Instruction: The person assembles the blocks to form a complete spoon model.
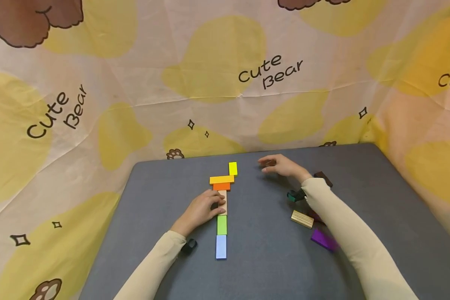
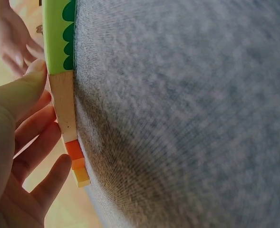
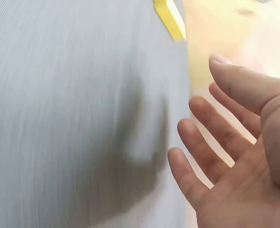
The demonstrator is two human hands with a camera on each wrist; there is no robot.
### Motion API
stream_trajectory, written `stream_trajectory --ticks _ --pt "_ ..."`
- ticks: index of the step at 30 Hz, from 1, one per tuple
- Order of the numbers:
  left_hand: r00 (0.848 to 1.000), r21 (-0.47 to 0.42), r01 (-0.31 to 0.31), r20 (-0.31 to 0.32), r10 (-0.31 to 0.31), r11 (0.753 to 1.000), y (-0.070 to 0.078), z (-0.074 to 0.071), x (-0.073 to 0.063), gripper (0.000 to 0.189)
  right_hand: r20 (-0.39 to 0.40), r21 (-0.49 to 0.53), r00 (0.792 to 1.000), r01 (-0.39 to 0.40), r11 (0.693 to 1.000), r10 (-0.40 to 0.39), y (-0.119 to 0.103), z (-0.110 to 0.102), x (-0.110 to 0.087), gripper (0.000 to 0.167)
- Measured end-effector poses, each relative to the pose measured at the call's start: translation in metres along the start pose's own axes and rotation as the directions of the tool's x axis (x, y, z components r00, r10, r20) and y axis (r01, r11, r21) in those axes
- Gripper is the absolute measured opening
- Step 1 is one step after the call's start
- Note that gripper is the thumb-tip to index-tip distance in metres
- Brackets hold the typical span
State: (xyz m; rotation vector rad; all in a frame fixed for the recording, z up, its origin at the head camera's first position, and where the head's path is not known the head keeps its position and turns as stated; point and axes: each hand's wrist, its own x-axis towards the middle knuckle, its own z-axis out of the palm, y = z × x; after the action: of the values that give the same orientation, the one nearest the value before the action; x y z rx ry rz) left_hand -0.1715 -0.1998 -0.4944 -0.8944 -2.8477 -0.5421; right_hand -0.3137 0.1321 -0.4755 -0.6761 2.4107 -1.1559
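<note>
Plain wooden block (image 1: 224, 206) lies on the grey table (image 1: 262, 254), between the green block (image 1: 222, 225) at its 6 o'clock and the orange block (image 1: 221, 187) at 12 o'clock. The left hand (image 1: 200, 209) touches it from 9 o'clock, fingers relaxed, unclasped; at 2 o'clock hovers the right hand (image 1: 283, 165), fingers loose, holding nothing

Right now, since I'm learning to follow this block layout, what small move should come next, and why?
Probably the right hand should go for a loose block, perhaps the pale striped block: that hand is empty, and the yellow block sits beyond the right end of the amber crosspiece, while its left end has no such partner.
</note>
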Motion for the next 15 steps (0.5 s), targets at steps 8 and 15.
stream_trajectory --ticks 8,15 --pt "1.0 0.009 -0.011 0.011 0.01 1.0 -0.001 0.0 0.001 0.022 -0.104 -0.097 0.994 -0.049 0.994 0.039 0.039 -0.068 -0.084 0.049" --pt "0.999 -0.004 -0.025 0.02 0.025 1.0 -0.005 0.0 0.001 0.024 -0.1 -0.103 0.988 -0.13 0.986 0.12 0.077 -0.101 -0.143 0.055"
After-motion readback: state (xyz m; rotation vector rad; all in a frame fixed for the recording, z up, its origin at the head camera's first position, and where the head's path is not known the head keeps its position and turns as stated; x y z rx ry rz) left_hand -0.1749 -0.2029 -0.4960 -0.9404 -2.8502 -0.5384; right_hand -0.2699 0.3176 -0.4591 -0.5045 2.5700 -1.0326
